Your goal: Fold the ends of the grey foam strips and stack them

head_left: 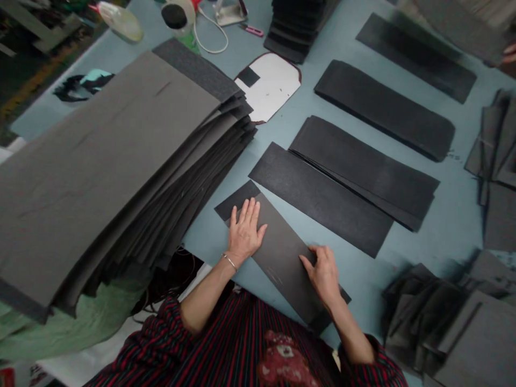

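Observation:
My left hand (245,231) lies flat, fingers spread, near the far end of a dark grey strip of sheet material (282,244). Its fingertips reach the line where the grey face meets a blacker end band. My right hand (322,271) rests at the strip's right edge with the thumb and forefinger apart; its other fingers curl and are partly hidden. Just beyond lies a flat black strip (322,199), partly under a small stack of black strips (363,166).
A tall pile of large grey sheets (105,145) fills the left. More black strips (382,107) lie farther back. Piles of grey pieces (475,333) stand at right. A white pad (274,86), a pink cutter (252,30) and a glue bottle (120,21) are at the back.

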Motion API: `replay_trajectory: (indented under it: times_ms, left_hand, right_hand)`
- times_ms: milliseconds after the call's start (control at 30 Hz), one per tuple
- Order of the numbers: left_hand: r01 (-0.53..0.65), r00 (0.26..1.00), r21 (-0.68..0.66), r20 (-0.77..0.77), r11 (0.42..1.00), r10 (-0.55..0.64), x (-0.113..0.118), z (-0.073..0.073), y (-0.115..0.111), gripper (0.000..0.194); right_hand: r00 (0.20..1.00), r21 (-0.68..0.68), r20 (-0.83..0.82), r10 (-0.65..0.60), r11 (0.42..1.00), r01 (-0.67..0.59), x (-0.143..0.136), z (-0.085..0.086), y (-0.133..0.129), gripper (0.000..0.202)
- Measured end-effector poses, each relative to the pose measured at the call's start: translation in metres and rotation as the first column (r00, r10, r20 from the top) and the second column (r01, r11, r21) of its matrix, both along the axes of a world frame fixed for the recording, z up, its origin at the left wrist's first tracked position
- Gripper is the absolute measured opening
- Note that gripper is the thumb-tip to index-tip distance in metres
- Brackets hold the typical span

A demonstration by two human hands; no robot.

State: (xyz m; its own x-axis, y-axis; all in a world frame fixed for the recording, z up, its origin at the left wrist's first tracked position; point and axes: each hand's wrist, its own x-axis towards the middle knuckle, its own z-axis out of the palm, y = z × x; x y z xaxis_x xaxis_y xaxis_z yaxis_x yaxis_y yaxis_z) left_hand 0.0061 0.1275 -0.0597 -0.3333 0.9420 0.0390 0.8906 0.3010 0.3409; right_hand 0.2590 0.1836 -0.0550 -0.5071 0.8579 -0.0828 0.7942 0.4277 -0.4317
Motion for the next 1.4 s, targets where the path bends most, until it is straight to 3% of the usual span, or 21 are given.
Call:
replay_trajectory:
  times_ms: [100,167,267,400,500,567,600,667,733,767,833,933,1033,1200,1400]
  left_hand:
    - [0.001,1.000,0.010,-0.003,1.000,-0.001,0.003,-0.001,-0.001,0.065]
    - [0.001,1.000,0.021,-0.004,1.000,-0.001,0.005,-0.003,-0.002,0.065]
    - [0.008,1.000,0.049,0.006,0.999,-0.009,0.007,-0.006,-0.004,0.065]
    - [0.018,0.996,0.126,0.086,0.992,-0.029,0.002,-0.010,-0.006,0.060]
    - [-0.136,0.959,0.249,0.277,0.959,0.063,-0.001,-0.008,-0.020,0.054]
    - [-0.377,0.845,0.286,0.495,0.881,0.201,0.004,-0.004,-0.038,0.051]
    - [-0.510,0.732,0.243,0.627,0.825,0.267,0.009,-0.002,-0.050,0.048]
    - [-0.692,0.381,0.016,0.857,0.722,0.346,0.024,0.002,-0.074,0.040]
    - [-0.692,-0.007,-0.260,0.935,0.673,0.355,0.041,0.007,-0.095,0.029]
    - [-0.648,-0.150,-0.357,0.926,0.672,0.347,0.049,0.010,-0.103,0.025]
    - [-0.576,-0.306,-0.451,0.892,0.681,0.333,0.061,0.017,-0.110,0.020]
    - [-0.556,-0.359,-0.491,0.869,0.670,0.340,0.067,0.024,-0.109,0.018]
    - [-0.547,-0.378,-0.519,0.853,0.657,0.358,0.063,0.026,-0.103,0.017]
    - [-0.527,-0.401,-0.517,0.851,0.675,0.339,0.058,0.024,-0.105,0.014]
    - [-0.580,-0.418,-0.496,0.862,0.647,0.286,0.067,0.022,-0.106,0.016]
  right_hand:
    - [0.997,0.025,0.015,-0.081,0.996,0.081,0.062,-0.003,-0.024,0.027]
    - [0.992,0.039,0.032,-0.123,0.992,0.121,0.075,-0.005,-0.032,0.026]
    - [0.982,0.058,0.082,-0.167,0.985,0.163,0.068,-0.005,-0.035,0.027]
    - [0.968,0.101,0.141,-0.205,0.976,0.192,0.049,0.001,-0.041,0.045]
    - [0.965,0.075,0.166,-0.203,0.978,0.193,0.043,0.004,-0.045,0.047]
    - [0.964,0.046,0.182,-0.195,0.981,0.190,0.042,0.006,-0.044,0.045]
    - [0.962,0.032,0.195,-0.192,0.981,0.189,0.043,0.006,-0.042,0.045]
    - [0.957,-0.001,0.218,-0.191,0.981,0.196,0.043,0.006,-0.035,0.046]
    - [0.960,-0.036,0.201,-0.195,0.978,0.206,0.039,0.005,-0.026,0.047]
    - [0.967,-0.049,0.166,-0.191,0.978,0.202,0.035,0.004,-0.022,0.049]
    - [0.986,-0.067,0.059,-0.159,0.984,0.163,0.023,0.001,-0.015,0.056]
    - [0.994,-0.043,-0.028,-0.110,0.993,0.109,0.003,-0.006,-0.010,0.061]
    - [0.995,-0.005,0.018,-0.103,0.995,0.103,-0.009,-0.012,-0.009,0.053]
    - [0.992,-0.004,0.080,-0.094,0.996,0.095,-0.012,-0.014,-0.005,0.050]
    - [0.994,0.036,0.096,-0.058,0.998,0.054,-0.018,-0.009,0.002,0.047]
